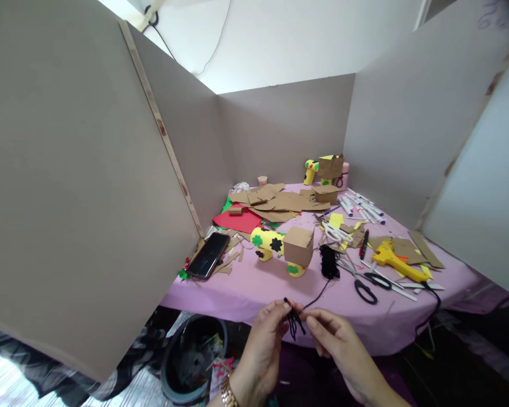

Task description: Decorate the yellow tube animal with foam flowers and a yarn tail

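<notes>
At the table's front edge, my left hand pinches a small bundle of black yarn, whose strands hang down in loops. My right hand is closed at the bundle's right side, its fingertips pinched on the yarn strand. From there the strand runs up to a wound hank of black yarn on the table. Just beyond my hands stands a yellow animal figure with green and black flower shapes and a cardboard box head.
Black-handled scissors, a yellow glue gun, white-handled scissors and several markers lie to the right. A phone rests at left. Cardboard pieces and a second yellow figure are behind. A bucket stands below.
</notes>
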Demonstrator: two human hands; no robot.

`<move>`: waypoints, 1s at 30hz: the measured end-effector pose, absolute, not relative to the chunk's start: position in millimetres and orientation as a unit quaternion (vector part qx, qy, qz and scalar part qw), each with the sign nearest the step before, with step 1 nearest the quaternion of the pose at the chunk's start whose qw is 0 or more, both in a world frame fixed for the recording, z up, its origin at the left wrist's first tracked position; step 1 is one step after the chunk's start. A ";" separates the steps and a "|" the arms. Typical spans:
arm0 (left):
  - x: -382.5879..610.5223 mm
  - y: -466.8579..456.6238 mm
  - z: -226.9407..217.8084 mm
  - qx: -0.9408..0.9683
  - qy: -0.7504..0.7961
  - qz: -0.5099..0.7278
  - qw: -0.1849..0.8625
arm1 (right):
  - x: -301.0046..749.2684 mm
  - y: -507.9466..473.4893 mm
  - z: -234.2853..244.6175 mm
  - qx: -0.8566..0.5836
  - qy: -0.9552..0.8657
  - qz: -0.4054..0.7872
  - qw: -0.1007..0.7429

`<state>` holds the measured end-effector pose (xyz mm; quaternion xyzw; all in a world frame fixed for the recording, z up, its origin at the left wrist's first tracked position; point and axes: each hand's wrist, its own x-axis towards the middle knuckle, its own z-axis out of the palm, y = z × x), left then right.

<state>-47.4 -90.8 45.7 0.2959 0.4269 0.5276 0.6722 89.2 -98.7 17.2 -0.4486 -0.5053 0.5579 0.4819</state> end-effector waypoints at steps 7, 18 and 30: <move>-49.7 -88.3 45.9 0.360 0.429 0.477 0.677 | 94.1 -97.7 25.2 -0.436 -0.472 0.589 0.490; -51.2 -87.9 50.0 0.361 0.423 0.465 0.689 | 94.0 -95.1 22.1 -0.425 -0.457 0.616 0.480; -56.1 -86.1 39.9 0.384 0.437 0.439 0.686 | 93.7 -96.1 26.0 -0.414 -0.466 0.632 0.461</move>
